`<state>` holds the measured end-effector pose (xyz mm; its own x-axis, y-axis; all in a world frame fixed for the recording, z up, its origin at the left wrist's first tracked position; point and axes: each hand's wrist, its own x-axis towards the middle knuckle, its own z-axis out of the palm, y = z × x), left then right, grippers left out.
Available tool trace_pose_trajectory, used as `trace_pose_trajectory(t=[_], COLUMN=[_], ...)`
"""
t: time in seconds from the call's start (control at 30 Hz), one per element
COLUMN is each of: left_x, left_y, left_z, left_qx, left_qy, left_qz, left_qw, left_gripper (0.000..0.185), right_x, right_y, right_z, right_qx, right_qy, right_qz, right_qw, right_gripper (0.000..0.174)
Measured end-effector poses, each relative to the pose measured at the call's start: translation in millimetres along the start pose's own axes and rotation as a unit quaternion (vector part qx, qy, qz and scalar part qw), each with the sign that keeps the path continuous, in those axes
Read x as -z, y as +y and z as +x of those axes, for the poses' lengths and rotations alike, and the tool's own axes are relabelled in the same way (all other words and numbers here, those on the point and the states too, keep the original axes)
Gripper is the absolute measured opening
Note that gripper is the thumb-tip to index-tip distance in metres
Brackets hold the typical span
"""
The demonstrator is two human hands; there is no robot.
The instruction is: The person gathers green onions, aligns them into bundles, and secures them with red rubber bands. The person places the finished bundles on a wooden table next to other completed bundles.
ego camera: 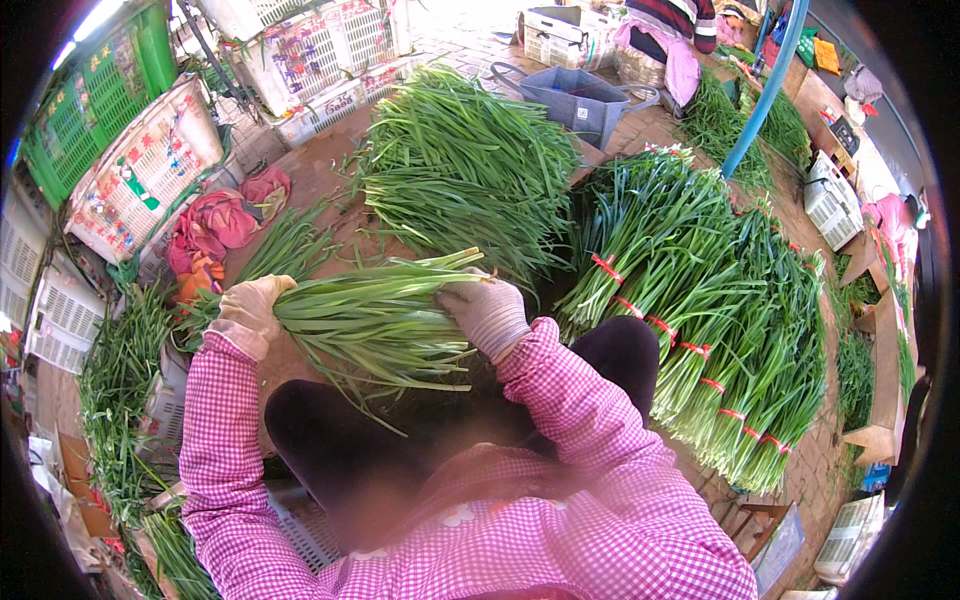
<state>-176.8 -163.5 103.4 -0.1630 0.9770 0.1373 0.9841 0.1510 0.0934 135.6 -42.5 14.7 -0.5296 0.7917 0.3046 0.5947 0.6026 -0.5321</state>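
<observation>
A loose bunch of garlic chives (375, 307) stretches sideways above my knees. My left hand (253, 309), in a pale glove, grips its left end. At the other end my right hand (487, 307), in a greyish knit glove, is closed around some stalks. Just beyond lies a large loose heap of chives (465, 165) on a brown board (315, 161). A smaller handful of chives (289, 244) rests behind my left hand. To the right stand several chive bundles (697, 300) bound with red ties.
Green and white plastic crates (150, 165) stand at the left, beside a crumpled red cloth (217, 225). A grey handled tub (574, 97) sits behind the heap, near another person in a striped top (671, 15). A blue pole (765, 97) slants at upper right. More greens (124, 397) lie at far left.
</observation>
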Motion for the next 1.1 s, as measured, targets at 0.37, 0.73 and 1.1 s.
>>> trace_pose_trajectory(t=[0.37,0.73,1.1], left_x=[7,-8,-15], left_y=[-44,-42,-48], left_z=[-8,-6,-9], left_qx=[0.093,0.090,0.056], left_qy=[-0.013,-0.036,0.020], left_qz=[0.021,-0.030,0.005], left_qw=[0.995,0.995,0.998], left_gripper=[0.048,0.044,0.039], right_x=[56,22,1], right_y=[31,-26,7], right_z=[13,10,18], right_qx=[-0.069,0.093,0.049], right_qy=[0.025,0.123,0.057], right_qz=[-0.149,0.014,0.011], right_qw=[0.986,0.988,0.997], right_gripper=[0.021,0.019,0.027])
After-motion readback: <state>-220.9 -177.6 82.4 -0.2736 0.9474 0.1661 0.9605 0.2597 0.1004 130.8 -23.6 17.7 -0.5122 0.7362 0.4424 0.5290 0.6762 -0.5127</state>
